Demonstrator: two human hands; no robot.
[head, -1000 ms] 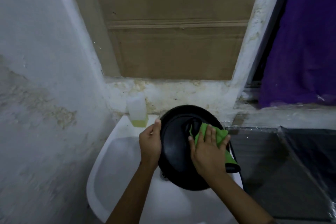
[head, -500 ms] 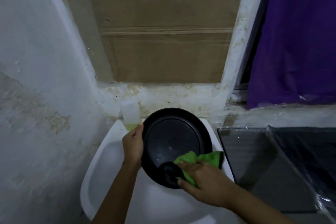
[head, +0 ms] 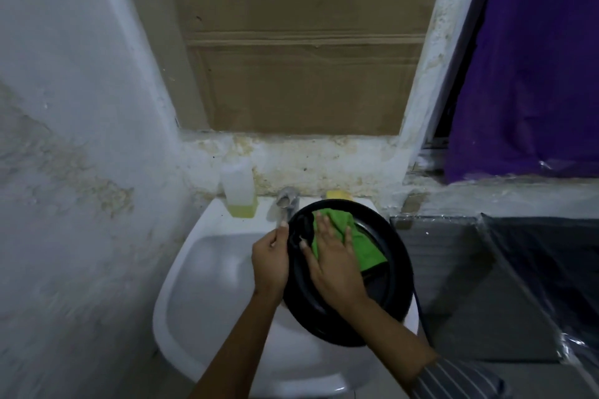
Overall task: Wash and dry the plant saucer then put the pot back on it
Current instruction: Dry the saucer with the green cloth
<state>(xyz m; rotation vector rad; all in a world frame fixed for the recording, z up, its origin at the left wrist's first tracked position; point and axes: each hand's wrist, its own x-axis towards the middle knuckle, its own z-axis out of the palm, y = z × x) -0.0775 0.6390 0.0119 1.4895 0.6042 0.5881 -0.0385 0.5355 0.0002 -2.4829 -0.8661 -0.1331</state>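
Observation:
A round black plant saucer (head: 389, 282) is held tilted over the white sink (head: 220, 272). My left hand (head: 270, 264) grips the saucer's left rim, thumb along the edge. My right hand (head: 334, 264) lies flat with straight fingers on a green cloth (head: 353, 238), pressing it against the saucer's upper inside face. No plant pot is in view.
A metal tap (head: 287, 201) stands at the sink's back, just beyond the saucer. Left of it sits a clear bottle (head: 238, 191) with yellow liquid, right of it a yellow sponge (head: 338, 194). A plastic-covered grey counter (head: 479, 275) adjoins on the right. A wall closes the left.
My right hand with the cloth has swept from the saucer's lower edge up to its upper part. The saucer has shifted right and tilted more; my left hand keeps its grip.

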